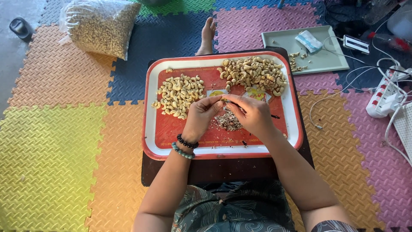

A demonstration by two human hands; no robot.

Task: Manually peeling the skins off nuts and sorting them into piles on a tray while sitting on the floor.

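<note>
You pinch a single cashew (225, 100) between the fingertips of your left hand (200, 116) and right hand (253, 114), both closed on it, just above the middle of the red tray (151, 124). Judging by the heap of skin scraps (228, 121) directly beneath, you are in the middle of peeling this nut. Toward the tray's far left lies one pile of cashews (179, 94); toward its far right, a larger pile (254, 75). The next move seems to call for a fine fingertip pull to strip the skin without snapping the kernel. Beyond the tray's far left corner sits a clear bag of nuts (102, 26).
</note>
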